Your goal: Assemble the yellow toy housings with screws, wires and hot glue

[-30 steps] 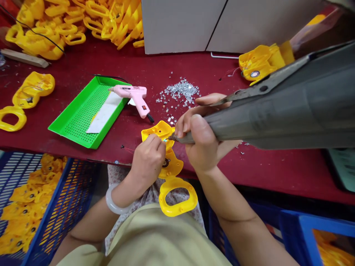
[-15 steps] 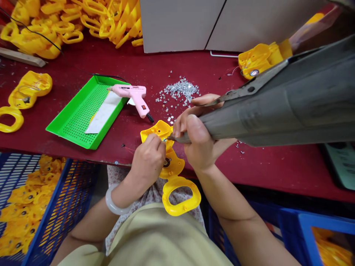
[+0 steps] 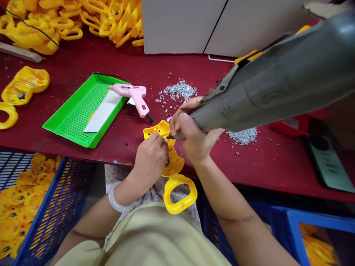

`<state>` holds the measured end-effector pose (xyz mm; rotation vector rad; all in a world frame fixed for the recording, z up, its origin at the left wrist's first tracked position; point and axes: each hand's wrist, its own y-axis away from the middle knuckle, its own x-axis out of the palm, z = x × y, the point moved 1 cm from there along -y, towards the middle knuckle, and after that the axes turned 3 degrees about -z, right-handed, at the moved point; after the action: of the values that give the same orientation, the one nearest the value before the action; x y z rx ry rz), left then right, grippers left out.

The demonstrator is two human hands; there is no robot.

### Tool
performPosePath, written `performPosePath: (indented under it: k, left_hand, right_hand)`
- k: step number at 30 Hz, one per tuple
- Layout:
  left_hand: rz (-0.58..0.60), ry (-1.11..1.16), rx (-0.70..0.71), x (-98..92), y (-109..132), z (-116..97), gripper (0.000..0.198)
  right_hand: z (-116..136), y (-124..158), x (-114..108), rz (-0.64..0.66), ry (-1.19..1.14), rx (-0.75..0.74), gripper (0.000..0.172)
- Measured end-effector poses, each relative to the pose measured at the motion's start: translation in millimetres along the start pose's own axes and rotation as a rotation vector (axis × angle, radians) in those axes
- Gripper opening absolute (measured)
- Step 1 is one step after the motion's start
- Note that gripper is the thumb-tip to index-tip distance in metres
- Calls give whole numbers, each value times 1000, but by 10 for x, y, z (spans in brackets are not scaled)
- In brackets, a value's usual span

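Though in blue crates (image 3: 41, 210), yellow parts (image 3: 19, 195)

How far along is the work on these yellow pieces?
Done, perhaps: yellow plastic pieces fill the blue crate, though their finish is too small to judge. In hand: the left hand holds a yellow plastic piece, and the right hand grips a grey pointed tool, tip at its edge. Left: loose rhinestones lie heaped nearby, and a yellow pile waits behind.
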<state>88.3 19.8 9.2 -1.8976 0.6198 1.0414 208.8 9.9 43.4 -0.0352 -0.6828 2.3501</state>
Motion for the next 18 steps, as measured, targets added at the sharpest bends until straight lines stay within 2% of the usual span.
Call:
performPosePath:
  k: [3,7,11,14,18]
  left_hand:
    - [4,-39,-1,26,4,17,34]
    - [6,-162,33,19,-30,-19,33]
    - [121,-335,29,-8,-105,-116,27]
    - [157,-368,-14,-66,-127,-199,26]
    - [127,-376,-63,-228,-70,-272,19]
  right_hand:
    - [4,-39,18,-68,-37,-20,21]
    - [35,-57,40,-53,-152,48,24]
    - [120,-45,42,-53,-223,67,25]
    - [262,-18,-30,-89,-272,-3,20]
    - [532,23,-315,-128,-398,-167,17]
